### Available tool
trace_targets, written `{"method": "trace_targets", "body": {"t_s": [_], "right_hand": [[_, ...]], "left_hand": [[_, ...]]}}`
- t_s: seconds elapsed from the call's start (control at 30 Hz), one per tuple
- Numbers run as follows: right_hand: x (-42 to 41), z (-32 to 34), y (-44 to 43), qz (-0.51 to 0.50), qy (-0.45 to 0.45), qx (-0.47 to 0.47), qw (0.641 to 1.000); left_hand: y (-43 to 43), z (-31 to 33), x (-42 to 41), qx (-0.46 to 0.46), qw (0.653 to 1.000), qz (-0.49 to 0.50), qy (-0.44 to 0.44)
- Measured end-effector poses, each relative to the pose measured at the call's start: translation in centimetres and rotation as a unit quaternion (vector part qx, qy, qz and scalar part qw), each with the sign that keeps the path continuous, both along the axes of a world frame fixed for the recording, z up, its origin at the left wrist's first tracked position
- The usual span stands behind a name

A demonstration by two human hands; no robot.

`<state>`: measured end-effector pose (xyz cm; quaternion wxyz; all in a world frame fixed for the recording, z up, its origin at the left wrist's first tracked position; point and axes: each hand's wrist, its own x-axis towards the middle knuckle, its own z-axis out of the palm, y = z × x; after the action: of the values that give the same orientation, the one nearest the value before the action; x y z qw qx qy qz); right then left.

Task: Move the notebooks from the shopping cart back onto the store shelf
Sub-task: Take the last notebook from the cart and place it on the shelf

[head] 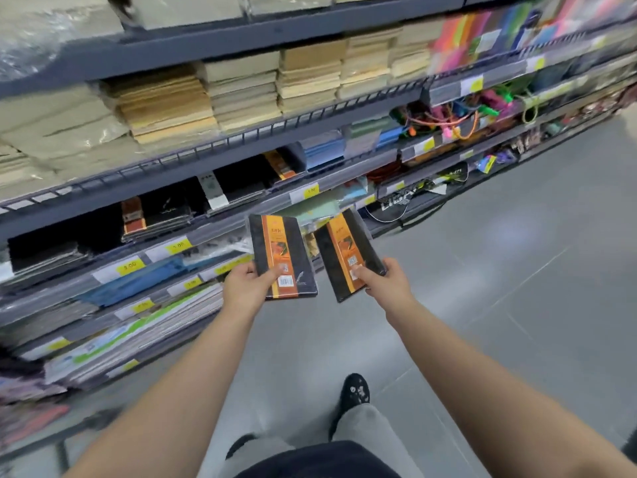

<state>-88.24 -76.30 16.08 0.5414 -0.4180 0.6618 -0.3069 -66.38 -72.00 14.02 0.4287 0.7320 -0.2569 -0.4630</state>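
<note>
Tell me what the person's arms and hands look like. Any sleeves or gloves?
No gloves or sleeves show. The left hand and right hand are bare, and both forearms are uncovered as far as the picture shows. No watch, ring or bracelet is visible.

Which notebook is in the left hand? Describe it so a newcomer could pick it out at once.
Start at the grey store shelf running across the left of the view; two outstretched arms reach toward it, each holding a black notebook with an orange band. The left hand grips the left notebook. It stands nearly upright with its barcode sticker showing, while the right notebook tilts away rightward.
</note>
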Motion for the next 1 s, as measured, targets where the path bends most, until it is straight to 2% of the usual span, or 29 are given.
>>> {"method": "trace_targets", "body": {"t_s": [0.23,0.7,0.8,1.0], "right_hand": [[-1.1,-0.4,-9.5,0.098,-0.028,0.025,0.994],[11.1,-5.0,-24.2,0.043,-0.162,0.219,0.961],[13.3,-6.3,-26.1,0.036,-0.189,0.242,0.951],[13.7,-9.2,-24.8,0.093,-0.18,0.289,0.936]], "left_hand": [[-4.7,0.0,-2.8,0.012,0.995,0.094,0.004],[-9.4,-2.7,2.4,0.065,0.984,0.168,-0.004],[-10.1,-3.3,3.1,0.06,0.984,0.17,-0.003],[-10.4,-4.6,3.0,0.066,0.979,0.191,0.004]]}}
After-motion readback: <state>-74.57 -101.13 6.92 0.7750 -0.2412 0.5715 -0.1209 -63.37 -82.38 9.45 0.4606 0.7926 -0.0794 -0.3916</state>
